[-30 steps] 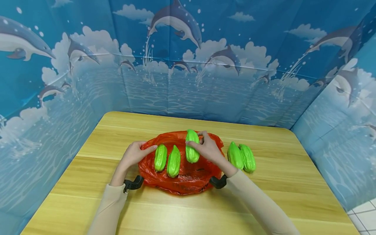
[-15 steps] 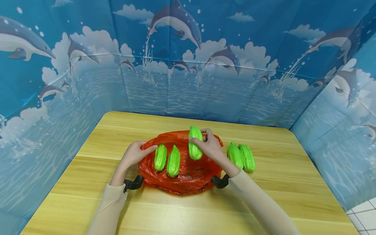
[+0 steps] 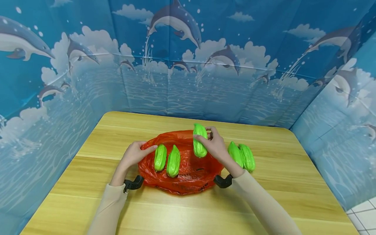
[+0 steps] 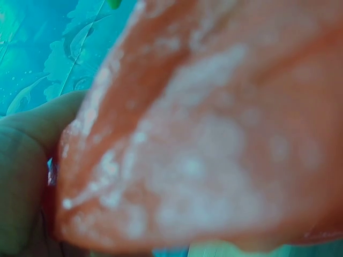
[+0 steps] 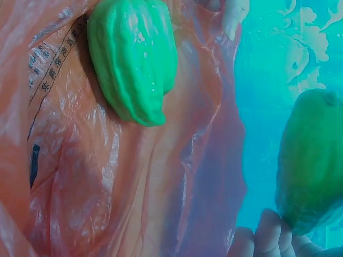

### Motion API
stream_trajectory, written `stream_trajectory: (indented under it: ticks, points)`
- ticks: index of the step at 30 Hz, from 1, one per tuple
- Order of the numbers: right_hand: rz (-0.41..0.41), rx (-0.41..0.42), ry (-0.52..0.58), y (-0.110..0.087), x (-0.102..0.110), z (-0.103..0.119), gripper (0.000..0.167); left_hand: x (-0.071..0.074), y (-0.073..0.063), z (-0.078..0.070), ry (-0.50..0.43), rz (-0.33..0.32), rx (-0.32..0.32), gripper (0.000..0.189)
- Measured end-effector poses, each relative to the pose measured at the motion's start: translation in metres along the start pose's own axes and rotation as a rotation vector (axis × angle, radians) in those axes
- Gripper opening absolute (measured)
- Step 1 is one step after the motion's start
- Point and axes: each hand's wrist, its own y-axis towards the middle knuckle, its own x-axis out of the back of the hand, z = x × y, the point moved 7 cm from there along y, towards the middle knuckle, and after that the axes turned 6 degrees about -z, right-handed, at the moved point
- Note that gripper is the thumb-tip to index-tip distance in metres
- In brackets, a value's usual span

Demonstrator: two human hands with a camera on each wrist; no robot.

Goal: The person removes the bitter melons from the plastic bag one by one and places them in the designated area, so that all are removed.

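A red plastic bag (image 3: 188,179) lies spread with its mouth up on the table. My left hand (image 3: 133,155) pinches its left rim; the left wrist view is mostly filled by blurred bag film (image 4: 187,160). Two ridged green vegetables, one on the left (image 3: 160,158) and one on the right (image 3: 174,162), rest inside the bag. Over the bag's right side my right hand (image 3: 216,144) holds another ridged green vegetable (image 3: 200,148), upright between thumb and fingers. That held vegetable (image 5: 313,160) shows at the right of the right wrist view, fingertips (image 5: 268,238) below it.
Two more ridged green vegetables, a nearer one (image 3: 235,153) and its neighbour (image 3: 247,158), lie side by side right of the bag, partly behind the right wrist. The wooden table (image 3: 188,215) meets a dolphin-printed curtain (image 3: 188,88) at the back.
My right hand has moved right and slightly away with the held vegetable, from the bag's middle towards its far right rim. The left hand and the two vegetables in the bag stay put.
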Motion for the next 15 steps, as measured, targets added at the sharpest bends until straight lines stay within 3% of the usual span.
stream_trajectory:
  ticks: [15]
  points:
    - [-0.076, 0.019, 0.009, -0.003, 0.018, 0.008, 0.066, 0.001, 0.0, 0.0, 0.001, 0.0, -0.001, 0.047]
